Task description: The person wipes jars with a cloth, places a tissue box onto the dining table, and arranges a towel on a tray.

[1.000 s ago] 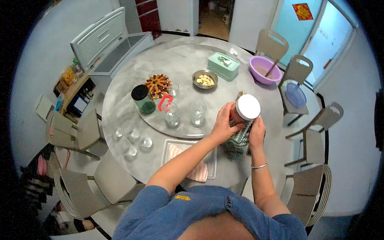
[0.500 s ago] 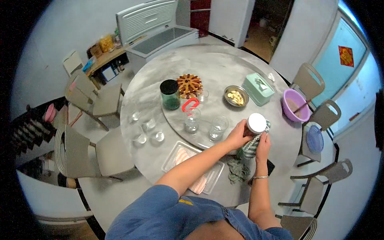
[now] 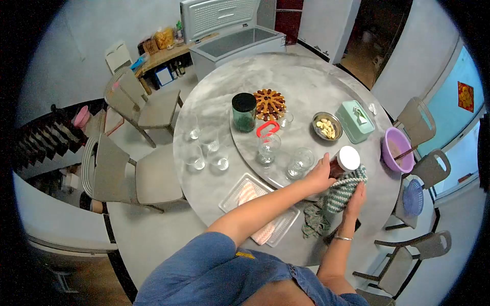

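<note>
A jar with a white lid [image 3: 348, 158] stands or is held over the right front of the round table. My left hand [image 3: 320, 177] is wrapped round the jar's left side, and its dark contents show just above my fingers. My right hand [image 3: 355, 200] grips a green-and-white striped cloth [image 3: 341, 193] against the jar's near side. Below my hands a crumpled dark green cloth [image 3: 316, 219] lies on the table. To the left of my forearm sits a clear plastic tray [image 3: 286, 226] with a folded pink striped cloth [image 3: 248, 194] in it.
Drinking glasses [image 3: 299, 164] stand left of my left hand, with several more at the table's left. Beyond are a green jar with black lid [image 3: 244, 113], a trivet [image 3: 269, 104], a metal bowl [image 3: 326, 126], a tissue box [image 3: 354, 121] and a purple basin [image 3: 397, 150]. Chairs surround the table.
My view has turned left, so the table sits further right. The striped cloth now spreads more broadly over the jar's near side, and more of the jar below the lid shows.
</note>
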`<action>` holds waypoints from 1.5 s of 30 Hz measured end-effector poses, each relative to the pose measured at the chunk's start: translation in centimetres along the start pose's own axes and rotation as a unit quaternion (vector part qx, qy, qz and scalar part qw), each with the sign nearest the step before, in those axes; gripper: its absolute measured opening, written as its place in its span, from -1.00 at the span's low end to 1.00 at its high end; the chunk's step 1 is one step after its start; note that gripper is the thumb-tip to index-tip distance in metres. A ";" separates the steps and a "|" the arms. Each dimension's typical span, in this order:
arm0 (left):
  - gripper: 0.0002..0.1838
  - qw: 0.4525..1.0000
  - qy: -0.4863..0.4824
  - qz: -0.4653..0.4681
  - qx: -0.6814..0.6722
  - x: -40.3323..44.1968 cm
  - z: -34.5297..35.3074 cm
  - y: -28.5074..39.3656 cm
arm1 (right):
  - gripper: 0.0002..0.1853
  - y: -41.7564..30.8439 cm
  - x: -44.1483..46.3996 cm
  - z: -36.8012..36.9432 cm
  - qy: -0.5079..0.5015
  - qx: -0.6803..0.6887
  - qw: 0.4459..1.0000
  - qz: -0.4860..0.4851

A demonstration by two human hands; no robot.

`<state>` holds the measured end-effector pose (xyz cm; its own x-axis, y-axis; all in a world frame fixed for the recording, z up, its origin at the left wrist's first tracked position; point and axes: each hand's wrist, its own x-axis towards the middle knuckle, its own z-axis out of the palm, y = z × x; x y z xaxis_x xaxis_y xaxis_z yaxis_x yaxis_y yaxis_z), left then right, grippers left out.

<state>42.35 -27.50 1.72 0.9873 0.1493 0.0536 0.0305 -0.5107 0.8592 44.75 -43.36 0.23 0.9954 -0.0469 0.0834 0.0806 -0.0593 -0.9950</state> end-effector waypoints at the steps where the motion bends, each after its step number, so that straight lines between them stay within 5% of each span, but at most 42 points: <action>1: -0.12 1.000 -0.002 0.003 0.001 -0.8 -1.2 0.6 | -0.51 0.5 0.1 -0.5 0.004 0.001 1.000 -0.001; 4: -0.39 0.989 0.065 0.119 -0.060 -3.5 -6.2 0.8 | -0.54 1.9 -0.7 -3.1 0.052 0.001 0.998 -0.021; 6: -0.45 0.963 0.167 0.201 0.066 -3.2 -9.9 -2.7 | -0.55 0.1 -2.3 -3.7 0.110 0.066 0.992 -0.015; 8: -0.47 0.948 0.276 0.155 0.041 -2.6 -14.5 -5.8 | -0.55 -3.2 -4.7 -3.6 0.058 0.116 0.991 -0.021; 11: -0.23 0.918 0.381 0.077 0.074 -1.1 -20.9 -10.4 | -0.55 -5.4 -7.7 -1.7 -0.035 0.243 0.969 -0.038; 16: 0.17 0.954 0.265 -0.002 0.144 1.4 -25.2 -17.2 | -0.53 -8.3 -10.9 4.3 -0.124 0.422 0.896 -0.054; 19: 0.24 0.970 0.210 -0.007 0.125 2.5 -25.8 -18.9 | -0.53 -7.4 -11.6 7.0 -0.058 0.377 0.924 -0.030; 25: 0.21 0.981 0.185 0.000 0.058 3.0 -26.0 -18.7 | -0.50 -6.9 -14.4 10.2 -0.091 0.341 0.935 -0.033; 27: 0.20 0.966 0.243 0.091 0.011 3.6 -25.3 -19.3 | -0.50 -6.5 -15.1 10.5 -0.063 0.338 0.939 0.014; 41: 0.13 0.955 0.276 0.098 -0.044 2.3 -27.9 -14.9 | -0.51 -8.0 -16.3 15.1 -0.160 0.292 0.942 0.031; 45: 0.18 0.955 0.194 0.142 -0.171 -3.2 -29.9 -9.8 | -0.57 -9.4 -16.4 16.7 -0.184 0.245 0.937 -0.165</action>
<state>34.25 2.35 8.35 0.8137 0.3827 0.4375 -0.3490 -0.2802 0.8943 28.51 -25.42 7.32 0.8547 0.2466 0.4568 0.3121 0.4590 -0.8318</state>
